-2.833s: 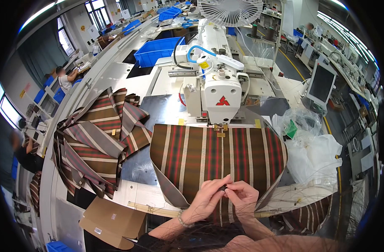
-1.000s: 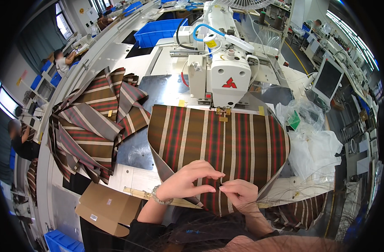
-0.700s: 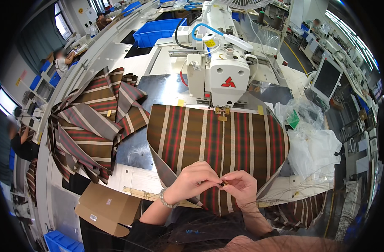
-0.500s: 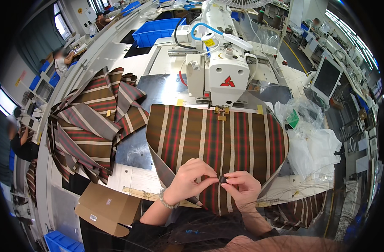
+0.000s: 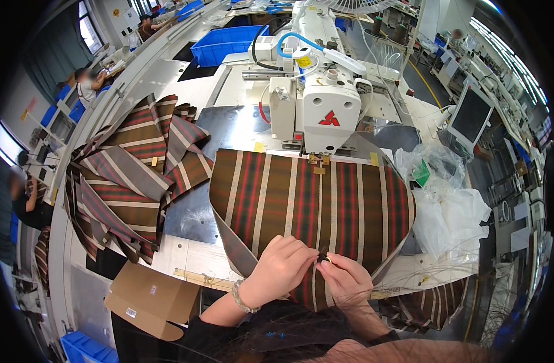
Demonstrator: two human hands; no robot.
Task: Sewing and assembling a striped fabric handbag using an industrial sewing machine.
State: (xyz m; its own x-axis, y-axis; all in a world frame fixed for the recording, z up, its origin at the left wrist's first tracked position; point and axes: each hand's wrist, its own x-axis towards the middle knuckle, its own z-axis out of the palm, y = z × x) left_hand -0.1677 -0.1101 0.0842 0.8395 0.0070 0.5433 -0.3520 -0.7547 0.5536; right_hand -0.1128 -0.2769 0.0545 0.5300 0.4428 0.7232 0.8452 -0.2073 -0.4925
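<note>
Above the near part of a striped fabric panel [image 5: 277, 206], my two hands meet fingertip to fingertip. My right hand [image 5: 346, 281] pinches a small dark piece [image 5: 322, 258] with a yellowish edge; its exact kind is too small to make out. The thumb and fingers of my left hand [image 5: 284, 266], with a beaded bracelet on its wrist, are closed at the left side of that piece. Brown, red, green and cream stripes run along the panel, and its far edge lies under the head of a white sewing machine [image 5: 330, 109]. A brass-coloured guide [image 5: 319, 163] sits on that edge.
A heap of matching striped fabric [image 5: 125, 175] lies at left. An open cardboard box [image 5: 153, 296] is at the near left. Clear plastic bags [image 5: 449, 221] and a monitor [image 5: 472, 114] are at right. A blue bin [image 5: 225, 45] stands behind. Other people sit at far left.
My left hand has turned and moved closer to the right, its fingers now closed at the dark piece. The piece has tilted, showing a yellowish edge. The fabric panel stays under the machine.
</note>
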